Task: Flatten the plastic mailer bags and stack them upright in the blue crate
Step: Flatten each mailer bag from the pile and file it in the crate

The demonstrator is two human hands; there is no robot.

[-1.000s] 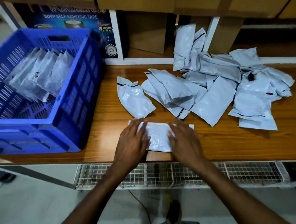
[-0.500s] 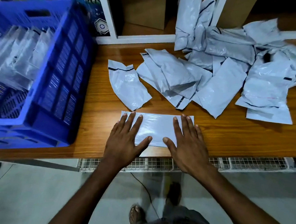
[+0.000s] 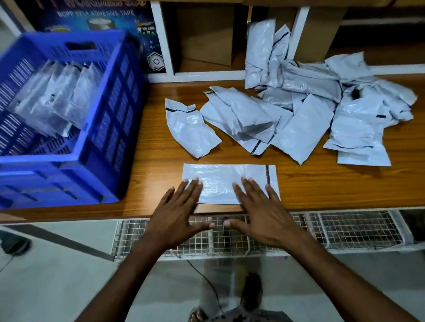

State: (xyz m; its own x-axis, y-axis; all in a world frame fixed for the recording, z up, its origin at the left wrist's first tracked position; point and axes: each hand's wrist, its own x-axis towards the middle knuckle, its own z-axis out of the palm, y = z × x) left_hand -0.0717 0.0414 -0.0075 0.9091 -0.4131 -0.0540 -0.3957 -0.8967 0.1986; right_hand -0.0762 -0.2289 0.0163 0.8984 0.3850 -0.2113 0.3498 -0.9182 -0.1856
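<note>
Left hand (image 3: 177, 214) and right hand (image 3: 263, 216): fingers (image 3: 249, 189) straight and spread wide, gripping nothing. Only the fingertips rest on the flat bag (image 3: 226, 176); palms and thumbs overhang the near edge of the table (image 3: 360, 187). The bag lies lengthwise along that edge. Bare wood separates it from the blue crate (image 3: 122, 114) on the left; a crumpled bag (image 3: 191, 129) lies just beyond it. Half a second ago the palms covered both ends of the bag; they have since drawn back, uncovering the dark strip at its right end. Flattened bags (image 3: 55, 94) stand leaning in the crate. A loose pile of bags (image 3: 308, 110) lies at the back right. A wire rack (image 3: 356, 228) sits under the table; shoes (image 3: 11, 243) lie on the floor.
</note>
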